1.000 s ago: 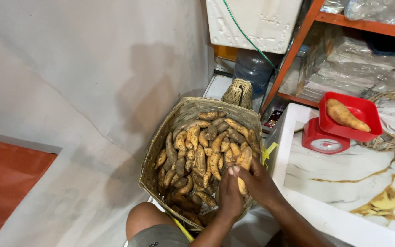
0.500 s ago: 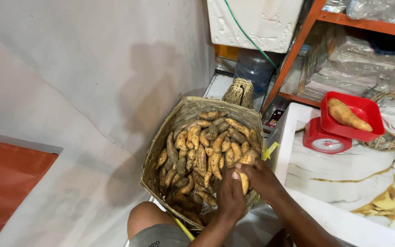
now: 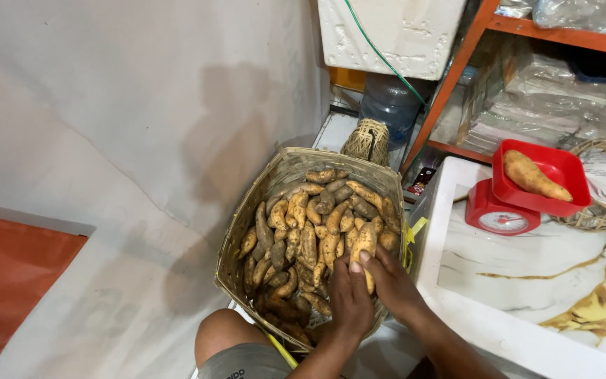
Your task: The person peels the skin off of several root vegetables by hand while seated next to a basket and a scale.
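Two hands together, left hand (image 3: 349,298), right hand (image 3: 392,284), gripping one sweet potato (image 3: 364,245), over basket (image 3: 285,172)

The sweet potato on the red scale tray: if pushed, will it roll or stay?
The sweet potato probably rocks rather than rolls far: it is long, tapered and uneven. The tray's raised walls would likely stop it. It looks stiff and firm.

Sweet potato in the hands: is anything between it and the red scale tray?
The sweet potato is gripped by both the left hand and right hand. One tuber already lies in the red scale tray; the woven basket rim stands between.
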